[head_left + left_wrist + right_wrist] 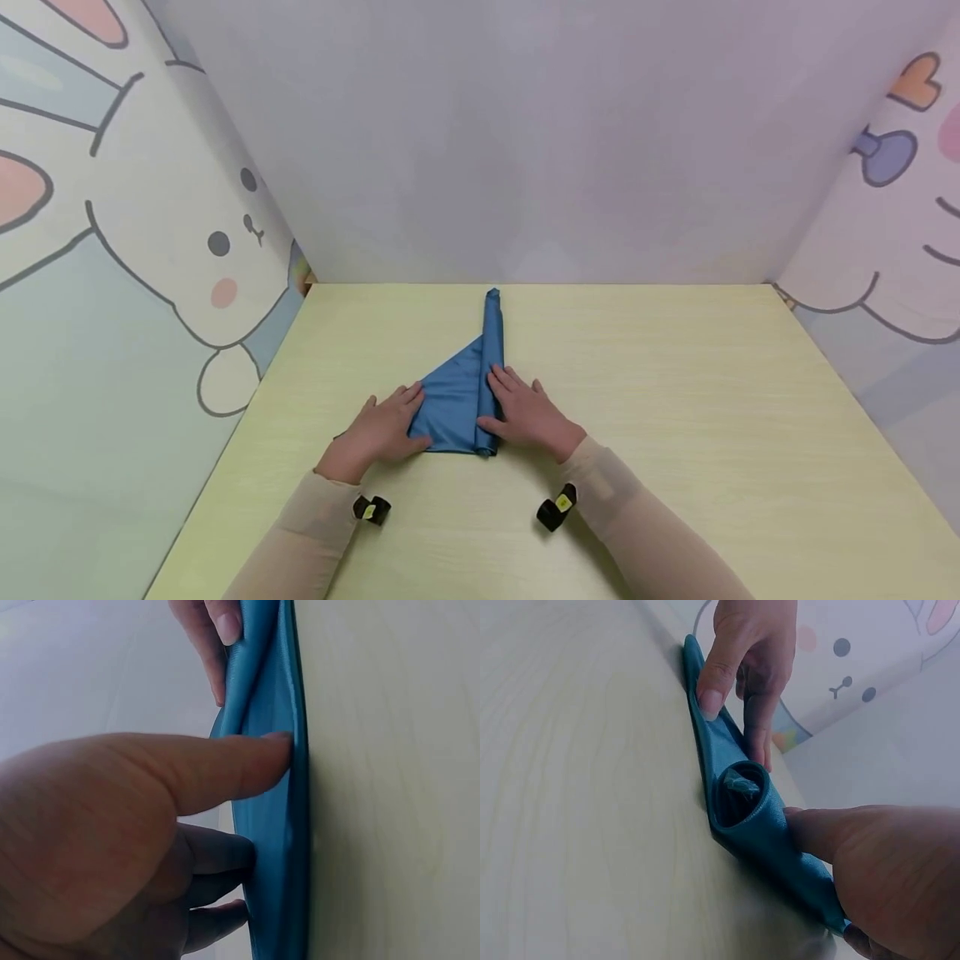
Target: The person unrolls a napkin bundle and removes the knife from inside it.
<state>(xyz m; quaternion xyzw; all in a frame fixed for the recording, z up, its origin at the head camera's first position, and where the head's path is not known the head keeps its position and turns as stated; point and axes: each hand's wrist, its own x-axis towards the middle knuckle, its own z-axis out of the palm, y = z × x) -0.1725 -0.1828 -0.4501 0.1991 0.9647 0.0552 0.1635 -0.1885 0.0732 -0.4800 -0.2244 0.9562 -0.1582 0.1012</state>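
A shiny blue cloth (448, 408) lies on the table, its left part flat and its right side wound into an upright-running roll (491, 333). My left hand (382, 427) rests on the cloth's left edge, fingers straight and thumb (247, 761) pressing the near edge. On the roll lies my right hand (528, 412), fingers spread and touching its top and right side. The right wrist view looks into the roll's near end (742, 793), where the wound layers show; the right thumb (810, 829) touches its side.
The pale wooden table (675, 400) extends around the cloth. A plain grey wall (525, 142) stands at its back edge, with cartoon-printed panels (150, 225) on both sides. Each sleeved wrist carries a small black camera (557, 508).
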